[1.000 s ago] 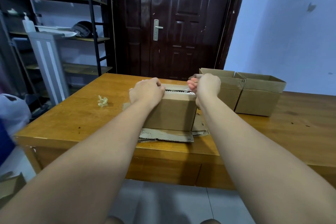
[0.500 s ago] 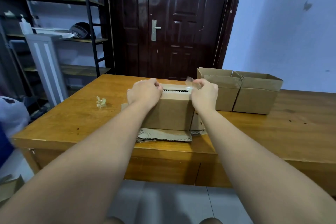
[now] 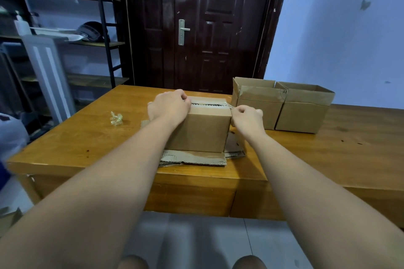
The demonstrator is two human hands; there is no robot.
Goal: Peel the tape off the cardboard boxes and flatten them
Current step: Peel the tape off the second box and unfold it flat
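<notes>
Wooden table point(image 3: 65, 137): carries all items listed below. Taped box point(image 3: 201, 131): upright, near the table's front edge, directly under and between both sets of fingers; top seam shows as a dark gap with ragged edges running from the left fingertips toward the right ones. First open box point(image 3: 258, 113): just beyond the right-hand fingers, flaps up, one flap folded inward. Second open box point(image 3: 303, 113): touching the first on the side away from the fingers, flaps up. Flattened cardboard point(image 3: 196, 158): lies flat beneath the taped box, below both hands, its perforated edge sticking out toward the table's front edge. Left hand point(image 3: 169, 106): on the box's left top end, fingers pressed together and curled over the top flap, tips at the seam, gripping the box. Right hand point(image 3: 247, 119): at the box's upper right corner, fingers curled, thumb and forefinger pinching the tape; the exact contact point is too small to resolve. Tape strip point(image 3: 230, 106): thin clear band running from the seam's right end into the right-hand pinch. Tape wad point(image 3: 116, 118): crumpled, on bare wood, well to the outer side of the left-hand fingers, touching nothing else.
</notes>
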